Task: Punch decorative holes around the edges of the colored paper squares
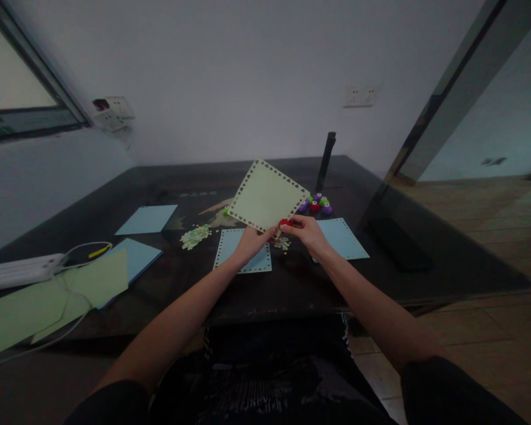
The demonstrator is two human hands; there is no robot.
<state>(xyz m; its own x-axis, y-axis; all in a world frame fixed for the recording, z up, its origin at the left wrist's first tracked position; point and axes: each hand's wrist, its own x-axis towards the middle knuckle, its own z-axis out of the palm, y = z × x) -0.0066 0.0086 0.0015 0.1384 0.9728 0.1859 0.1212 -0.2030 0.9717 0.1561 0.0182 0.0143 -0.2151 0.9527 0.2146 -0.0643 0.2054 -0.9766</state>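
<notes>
My left hand [251, 243] grips the lower corner of a pale green sheet of paper [268, 198], which is tilted up above the table. Small punched shapes run along the sheet's edges. In my right hand [307, 233] is a small red craft punch [285, 224], set at the sheet's near corner beside my left fingertips. Beneath my hands lies a light blue sheet [230, 245] with holes along its border, and a small pile of paper cut-outs [282, 243]. Another blue sheet [343, 239] with punched edges rests under my right wrist.
Several coloured punches [315, 205] cluster behind my right hand. A heap of paper cut-outs [195, 236] lies to the left. Farther left are a blue sheet [147, 219], green sheets [88, 283] and a white power strip [22, 271] with a cable. A black upright object [325, 159] stands at the back.
</notes>
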